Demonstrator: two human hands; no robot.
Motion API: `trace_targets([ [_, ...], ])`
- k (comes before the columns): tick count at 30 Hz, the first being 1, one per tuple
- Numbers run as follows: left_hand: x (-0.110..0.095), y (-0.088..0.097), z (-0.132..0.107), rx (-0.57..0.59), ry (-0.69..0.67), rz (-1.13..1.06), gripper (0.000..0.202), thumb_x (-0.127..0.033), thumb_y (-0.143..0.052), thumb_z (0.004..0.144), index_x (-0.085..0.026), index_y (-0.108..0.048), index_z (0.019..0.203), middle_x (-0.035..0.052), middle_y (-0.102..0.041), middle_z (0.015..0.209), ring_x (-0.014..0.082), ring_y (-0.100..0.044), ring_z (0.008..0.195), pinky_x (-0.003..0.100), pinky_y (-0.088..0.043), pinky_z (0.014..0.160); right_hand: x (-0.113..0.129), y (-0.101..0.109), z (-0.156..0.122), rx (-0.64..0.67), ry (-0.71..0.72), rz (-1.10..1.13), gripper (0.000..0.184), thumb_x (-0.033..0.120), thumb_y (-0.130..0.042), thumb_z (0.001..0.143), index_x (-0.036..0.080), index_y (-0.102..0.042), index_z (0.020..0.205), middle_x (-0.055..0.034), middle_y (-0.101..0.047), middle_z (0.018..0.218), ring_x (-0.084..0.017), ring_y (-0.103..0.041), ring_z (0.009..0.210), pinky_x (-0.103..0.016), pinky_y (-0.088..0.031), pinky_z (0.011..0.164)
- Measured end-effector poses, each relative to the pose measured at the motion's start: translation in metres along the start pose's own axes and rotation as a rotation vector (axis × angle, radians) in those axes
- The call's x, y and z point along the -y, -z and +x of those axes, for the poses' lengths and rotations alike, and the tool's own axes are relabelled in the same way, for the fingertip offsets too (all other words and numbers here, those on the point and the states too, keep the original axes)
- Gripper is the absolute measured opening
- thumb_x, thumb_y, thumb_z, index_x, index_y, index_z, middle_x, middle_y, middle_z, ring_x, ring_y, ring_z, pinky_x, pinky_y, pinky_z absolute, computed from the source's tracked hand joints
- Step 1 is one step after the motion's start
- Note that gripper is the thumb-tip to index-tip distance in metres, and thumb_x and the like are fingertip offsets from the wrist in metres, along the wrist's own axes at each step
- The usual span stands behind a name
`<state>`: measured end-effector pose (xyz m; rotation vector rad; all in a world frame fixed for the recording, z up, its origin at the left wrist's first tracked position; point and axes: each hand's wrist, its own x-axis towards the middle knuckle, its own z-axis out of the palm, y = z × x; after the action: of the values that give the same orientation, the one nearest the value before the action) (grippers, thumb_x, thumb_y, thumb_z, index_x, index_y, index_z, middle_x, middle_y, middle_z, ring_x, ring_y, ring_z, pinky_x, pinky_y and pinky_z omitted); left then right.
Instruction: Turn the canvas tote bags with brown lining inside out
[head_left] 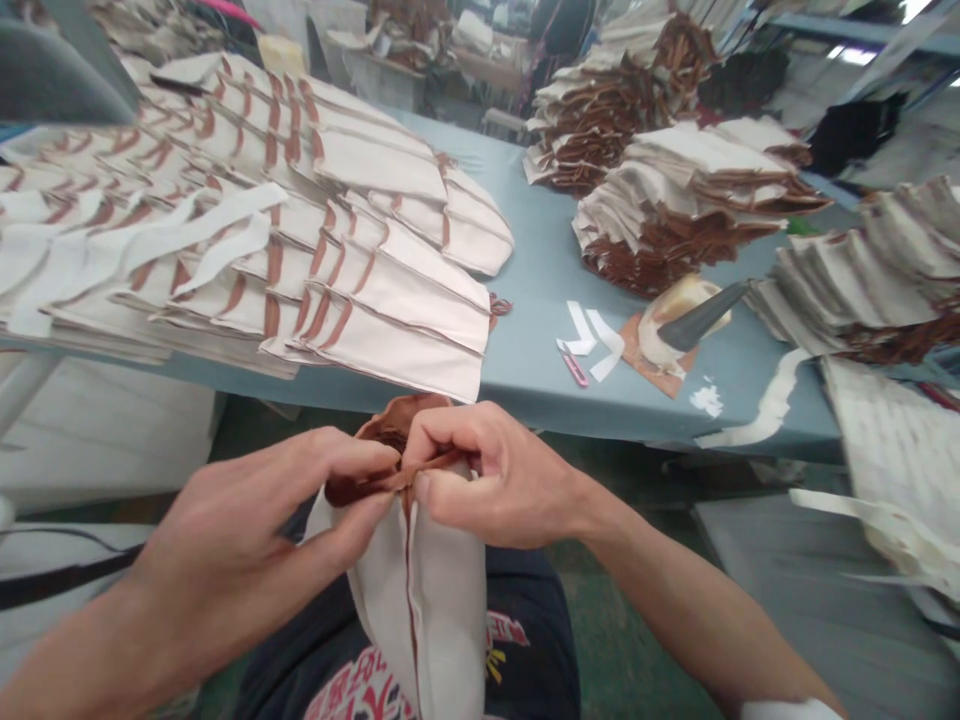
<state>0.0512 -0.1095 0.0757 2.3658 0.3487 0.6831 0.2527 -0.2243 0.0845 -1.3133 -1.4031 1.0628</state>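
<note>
A cream boot upper [450, 590] with a brown lining hangs upright over my lap, a seam running down its middle. My left hand [300, 510] pinches the brown top edge just left of that seam, thumb below and fingers above. On the seam's right side, my right hand [487, 475] grips the same folded brown edge between thumb and curled fingers. The fingertips of both hands nearly meet at the seam. Behind them the upper's brown opening [390, 425] gapes; its inside is mostly hidden.
Overlapping cream uppers [405, 310] cover the table's left, with white strips [217, 235] on top. A pink-handled small cutter [576, 370] lies by a glue pot [686, 310] holding a dark-handled tool [705, 318]. Stacked pieces [675, 200] stand behind. The blue table's edge [600, 415] runs before me.
</note>
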Motion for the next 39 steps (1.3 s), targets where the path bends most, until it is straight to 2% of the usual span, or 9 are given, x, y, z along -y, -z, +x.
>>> trace_targets([
  [3, -0.001, 0.008, 0.008, 0.087, -0.016, -0.057, 0.012, -0.025, -0.070, 0.099, -0.030, -0.081, 0.097, -0.0108, -0.084, 0.080, 0.0105, -0.076, 0.061, 0.015, -0.053, 0.059, 0.003, -0.003, -0.004, -0.059, 0.020, -0.096, 0.005, 0.018, -0.058, 0.076, 0.021, -0.060, 0.072, 0.0054, -0.056, 0.068, -0.011, -0.048, 0.065, -0.022, -0.037, 0.060],
  [6, 0.000, 0.010, 0.012, 0.159, -0.013, -0.096, 0.020, -0.023, -0.062, 0.103, -0.029, -0.080, 0.094, -0.0102, -0.082, 0.079, 0.0108, -0.074, 0.061, 0.016, -0.052, 0.061, 0.006, -0.005, -0.007, -0.089, 0.032, -0.158, 0.006, 0.020, -0.056, 0.078, 0.021, -0.059, 0.073, 0.0043, -0.060, 0.069, -0.011, -0.051, 0.066, -0.023, -0.037, 0.061],
  [12, 0.010, -0.001, 0.008, 0.112, -0.178, -0.034, 0.021, -0.013, -0.054, 0.102, -0.026, -0.070, 0.097, -0.0082, -0.070, 0.078, 0.0104, -0.063, 0.062, 0.021, -0.047, 0.065, 0.002, -0.007, -0.007, -0.101, 0.037, -0.179, 0.008, 0.020, -0.056, 0.081, 0.021, -0.058, 0.074, 0.0044, -0.062, 0.069, -0.011, -0.054, 0.065, -0.024, -0.039, 0.063],
  [16, 0.015, -0.014, -0.001, 0.143, -0.004, -0.203, 0.023, -0.019, -0.053, 0.104, -0.025, -0.057, 0.082, -0.0088, -0.054, 0.065, 0.0107, -0.048, 0.052, 0.023, -0.036, 0.051, -0.006, -0.012, -0.006, -0.118, 0.163, -0.208, 0.008, 0.020, -0.055, 0.081, 0.023, -0.053, 0.074, 0.0064, -0.056, 0.066, -0.011, -0.047, 0.061, -0.025, -0.040, 0.063],
  [22, 0.008, -0.031, 0.000, 0.175, 0.301, -0.715, 0.046, -0.050, -0.061, 0.106, -0.026, -0.042, 0.072, -0.0079, -0.039, 0.064, 0.0113, -0.033, 0.053, 0.024, -0.031, 0.046, -0.019, -0.018, -0.001, -0.144, 0.359, -0.278, 0.015, 0.019, -0.051, 0.079, 0.027, -0.039, 0.075, 0.0050, -0.052, 0.067, -0.013, -0.046, 0.061, -0.028, -0.045, 0.067],
  [24, 0.009, -0.032, 0.003, 0.177, 0.283, -0.673, 0.044, -0.048, -0.058, 0.107, -0.026, -0.042, 0.072, -0.0081, -0.039, 0.064, 0.0112, -0.033, 0.053, 0.024, -0.030, 0.046, -0.023, -0.016, 0.000, -0.154, 0.369, -0.302, 0.015, 0.019, -0.050, 0.080, 0.027, -0.039, 0.074, 0.0055, -0.051, 0.066, -0.013, -0.047, 0.061, -0.028, -0.044, 0.067],
  [28, 0.011, -0.024, 0.005, 0.128, 0.018, -0.257, 0.027, -0.019, -0.050, 0.104, -0.024, -0.051, 0.078, -0.0066, -0.051, 0.067, 0.0117, -0.046, 0.057, 0.025, -0.036, 0.056, -0.027, -0.010, 0.000, -0.145, 0.365, -0.323, 0.016, 0.017, -0.052, 0.083, 0.026, -0.043, 0.073, 0.0060, -0.052, 0.068, -0.012, -0.046, 0.061, -0.027, -0.040, 0.065],
  [31, 0.007, -0.018, 0.004, 0.067, -0.071, -0.120, 0.024, -0.013, -0.050, 0.102, -0.024, -0.052, 0.081, -0.0070, -0.054, 0.069, 0.0114, -0.049, 0.058, 0.026, -0.037, 0.058, -0.023, -0.008, 0.001, -0.143, 0.368, -0.301, 0.016, 0.016, -0.053, 0.083, 0.025, -0.045, 0.072, 0.0063, -0.051, 0.068, -0.011, -0.045, 0.060, -0.028, -0.037, 0.064],
  [39, -0.001, -0.035, -0.002, -0.070, 0.216, -0.499, 0.033, -0.034, -0.050, 0.107, -0.025, -0.047, 0.076, -0.0059, -0.043, 0.068, 0.0141, -0.038, 0.056, 0.028, -0.037, 0.053, -0.011, -0.009, 0.010, -0.012, 0.174, 0.048, 0.032, 0.026, -0.058, 0.084, 0.027, -0.034, 0.065, 0.0092, -0.033, 0.062, -0.008, -0.028, 0.055, -0.024, -0.025, 0.051],
])
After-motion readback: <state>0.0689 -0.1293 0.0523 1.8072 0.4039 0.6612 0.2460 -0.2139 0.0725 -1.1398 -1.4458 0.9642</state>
